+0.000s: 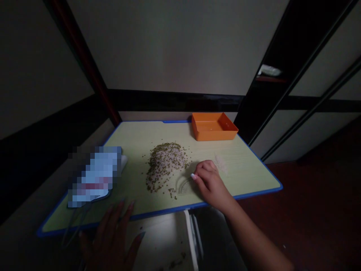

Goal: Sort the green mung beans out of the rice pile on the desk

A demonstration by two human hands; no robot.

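Note:
A heap of mixed small grains, green and whitish (165, 163), lies in the middle of a pale tabletop with a blue rim (254, 192). My right hand (210, 182) rests on the table just right of the heap, fingers curled, fingertips touching the surface beside a faint clear round item (183, 185). Whether it pinches a grain I cannot make out. My left hand (113, 235) lies at the near edge of the table, fingers spread flat, holding nothing. A thin smear of whitish grains (221, 163) lies right of my right hand.
An orange rectangular tray (214, 127) stands at the far right corner of the table. A blurred light-blue item (94, 176) sits at the left. A white object (163, 241) lies below the near edge. Dark frames and walls surround the table.

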